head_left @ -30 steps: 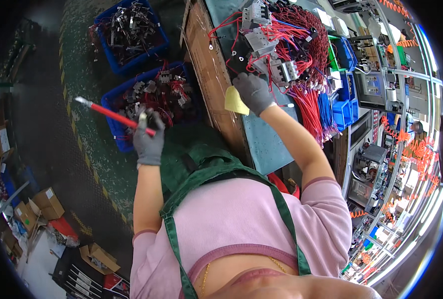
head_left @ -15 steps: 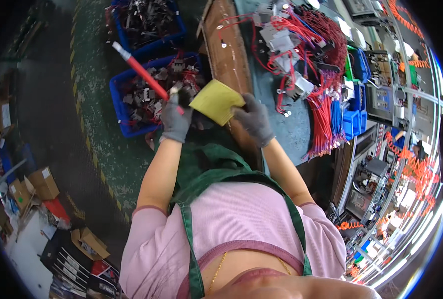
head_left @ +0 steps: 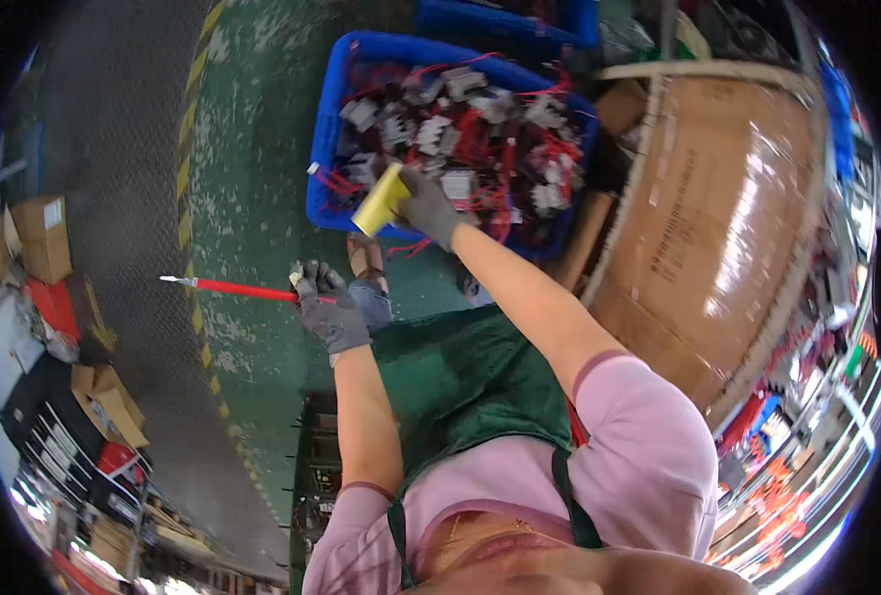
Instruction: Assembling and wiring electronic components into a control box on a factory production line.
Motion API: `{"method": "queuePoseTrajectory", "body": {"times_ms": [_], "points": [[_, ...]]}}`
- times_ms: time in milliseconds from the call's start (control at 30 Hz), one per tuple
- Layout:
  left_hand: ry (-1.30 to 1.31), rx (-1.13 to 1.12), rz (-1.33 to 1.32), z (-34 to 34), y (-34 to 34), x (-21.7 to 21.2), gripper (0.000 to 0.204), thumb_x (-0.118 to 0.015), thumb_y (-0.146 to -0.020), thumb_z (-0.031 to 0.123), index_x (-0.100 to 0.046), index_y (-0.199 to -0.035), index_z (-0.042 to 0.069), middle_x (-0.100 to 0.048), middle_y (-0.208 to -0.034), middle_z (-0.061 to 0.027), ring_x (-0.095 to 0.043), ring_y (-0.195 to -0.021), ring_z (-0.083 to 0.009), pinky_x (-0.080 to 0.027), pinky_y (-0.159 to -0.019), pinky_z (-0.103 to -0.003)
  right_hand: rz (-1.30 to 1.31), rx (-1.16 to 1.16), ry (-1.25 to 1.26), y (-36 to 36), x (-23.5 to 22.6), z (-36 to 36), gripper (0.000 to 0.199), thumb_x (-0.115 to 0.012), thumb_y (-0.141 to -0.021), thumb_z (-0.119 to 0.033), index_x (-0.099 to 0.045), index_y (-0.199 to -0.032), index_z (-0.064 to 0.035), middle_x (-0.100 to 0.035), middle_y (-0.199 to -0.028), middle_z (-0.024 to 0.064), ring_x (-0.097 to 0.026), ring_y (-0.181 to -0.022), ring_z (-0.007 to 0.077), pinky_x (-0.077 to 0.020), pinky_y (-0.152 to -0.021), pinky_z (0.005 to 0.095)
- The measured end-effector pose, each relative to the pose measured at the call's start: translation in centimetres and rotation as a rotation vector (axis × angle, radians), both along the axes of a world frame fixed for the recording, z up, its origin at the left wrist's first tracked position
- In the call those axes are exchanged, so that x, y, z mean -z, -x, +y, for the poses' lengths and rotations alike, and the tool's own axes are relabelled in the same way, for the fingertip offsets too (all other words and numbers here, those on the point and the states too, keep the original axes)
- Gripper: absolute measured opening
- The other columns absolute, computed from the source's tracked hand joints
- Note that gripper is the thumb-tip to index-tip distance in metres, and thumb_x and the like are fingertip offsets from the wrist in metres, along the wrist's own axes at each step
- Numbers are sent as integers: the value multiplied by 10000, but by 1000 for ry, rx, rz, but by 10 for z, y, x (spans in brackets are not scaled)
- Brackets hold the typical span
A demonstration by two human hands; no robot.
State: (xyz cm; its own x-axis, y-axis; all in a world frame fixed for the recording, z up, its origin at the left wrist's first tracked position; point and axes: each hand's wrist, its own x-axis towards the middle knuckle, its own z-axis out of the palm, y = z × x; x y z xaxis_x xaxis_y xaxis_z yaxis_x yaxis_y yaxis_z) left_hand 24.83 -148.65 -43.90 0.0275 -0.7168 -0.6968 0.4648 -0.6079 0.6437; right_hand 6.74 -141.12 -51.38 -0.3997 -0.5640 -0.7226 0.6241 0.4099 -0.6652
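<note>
Both gloved hands are closed on something. Near the middle left of the frame, the left hand [head_left: 329, 309] is clenched around the handle of a red screwdriver [head_left: 232, 289], whose shaft runs out level toward the left edge. Above the centre, the right hand [head_left: 429, 206] pinches a yellow pad [head_left: 381, 199] between thumb and fingers at the near rim of the blue bin [head_left: 323, 188], which is packed with grey parts and red wires [head_left: 480, 139].

Risks, as I judge them: the wires lie in a tangle right beside the right hand, so a finger or the pad could snag a loop and drag parts over the rim. The screwdriver's tip points out over the green floor [head_left: 252, 119], away from where the head is turned, and could catch something unseen. The pad is held only by one edge and may slip.

Pose: the right arm is stretched nearly straight toward the upper middle, palm down. The left forearm rises from the lower centre, elbow bent, fist turned so the tool lies sideways. A brown cardboard sheet [head_left: 718, 218] fills the upper right.
</note>
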Motion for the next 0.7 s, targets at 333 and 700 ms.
{"method": "queuePoseTrajectory", "body": {"times_ms": [333, 700], "points": [[-202, -117, 176, -46, 13, 36, 226, -569, -931, 163, -544, -1121, 44, -640, -913, -84, -609, -800, -168, -534, -650, -282, 1270, -1055, -361, 27, 106, -232, 328, -567, -821, -152, -671, -1132, -136, -699, -995, 142, -682, -908, 309, -538, -770, 435], [-234, 73, 211, -38, 19, 82, 227, -566, -935, 174, -545, -1113, 35, -644, -939, -85, -610, -815, -178, -549, -672, -287, 1558, -1203, -502, 30, 102, -209, 544, -615, -818, -373, -551, -1291, -112, -467, -1318, 105, -418, -1218, 358, -425, -821, 579]]}}
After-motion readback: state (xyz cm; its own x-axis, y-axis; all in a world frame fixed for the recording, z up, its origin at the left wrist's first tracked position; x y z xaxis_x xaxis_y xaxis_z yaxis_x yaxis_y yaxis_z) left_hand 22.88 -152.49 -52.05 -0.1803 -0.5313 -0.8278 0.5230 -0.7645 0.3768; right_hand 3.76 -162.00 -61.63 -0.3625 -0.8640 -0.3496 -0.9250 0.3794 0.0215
